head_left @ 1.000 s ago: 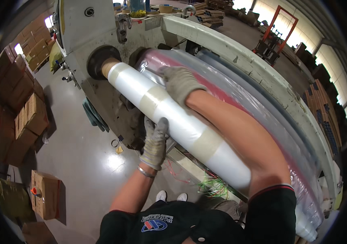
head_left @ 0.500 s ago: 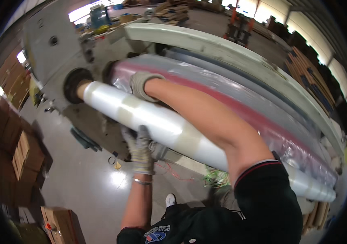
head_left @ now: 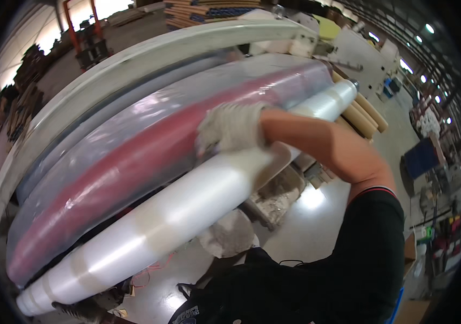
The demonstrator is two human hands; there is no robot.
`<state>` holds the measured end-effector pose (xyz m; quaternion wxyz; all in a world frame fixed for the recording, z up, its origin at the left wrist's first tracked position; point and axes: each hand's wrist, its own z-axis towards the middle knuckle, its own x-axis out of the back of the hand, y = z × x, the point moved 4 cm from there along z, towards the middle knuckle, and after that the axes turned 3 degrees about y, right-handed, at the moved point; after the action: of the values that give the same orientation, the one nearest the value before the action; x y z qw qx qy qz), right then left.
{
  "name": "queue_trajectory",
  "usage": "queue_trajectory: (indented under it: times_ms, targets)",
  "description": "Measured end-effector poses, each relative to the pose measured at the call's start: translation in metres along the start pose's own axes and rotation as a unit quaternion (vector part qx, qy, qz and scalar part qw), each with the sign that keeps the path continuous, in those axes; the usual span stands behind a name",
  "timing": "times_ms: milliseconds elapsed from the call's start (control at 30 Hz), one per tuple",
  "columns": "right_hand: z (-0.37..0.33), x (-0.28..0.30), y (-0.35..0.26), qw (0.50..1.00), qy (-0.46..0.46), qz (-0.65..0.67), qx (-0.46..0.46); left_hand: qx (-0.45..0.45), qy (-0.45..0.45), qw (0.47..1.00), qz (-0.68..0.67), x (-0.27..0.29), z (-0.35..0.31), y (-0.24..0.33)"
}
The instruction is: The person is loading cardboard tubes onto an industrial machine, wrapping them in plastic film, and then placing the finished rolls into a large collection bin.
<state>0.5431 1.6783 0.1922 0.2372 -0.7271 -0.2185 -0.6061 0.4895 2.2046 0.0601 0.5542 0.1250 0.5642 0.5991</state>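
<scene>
A long roll of white plastic film [head_left: 187, 202], banded with tan strips, slants across the view from lower left to upper right. My right hand [head_left: 233, 129], in a pale knit glove, reaches over its far side and touches or nearly touches it; the fingers are blurred and partly hidden. Low at the left, my gloved left hand [head_left: 76, 310] is under the roll's near edge by its left end, dim and mostly covered. Behind lies a thick red roll [head_left: 133, 154] under shiny clear film.
A pale machine beam [head_left: 133, 54] curves behind the rolls. Brown cardboard tubes [head_left: 361, 120] lie beyond the right end. Below the roll are a round greyish object [head_left: 229, 235] and a grimy container [head_left: 279, 197]. An orange-framed lift [head_left: 91, 48] stands far left, a dark blue bin [head_left: 421, 159] at right.
The view has swung to the right, bringing the roll's right end into sight. My right hand is farther right along the roll; my left hand is now at the lower left edge.
</scene>
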Motion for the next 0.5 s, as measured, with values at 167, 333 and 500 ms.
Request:
queue_trajectory:
  times_ms: [167, 333, 500]
  targets:
    - [-0.246, -0.011, 0.195, 0.957, 0.03, -0.071, -0.281, 0.047, 0.126, 0.985, 0.106, -0.112, -0.046, 0.006]
    - [-0.422, 0.0, 0.343, 0.725, -0.026, -0.276, -0.63, 0.057, 0.164, 0.976, 0.129, -0.153, -0.066, 0.005]
    - [-0.356, 0.037, 0.386, 0.634, 0.284, -0.257, -0.672, 0.061, 0.193, 0.973, 0.113, -0.141, -0.066, 0.014]
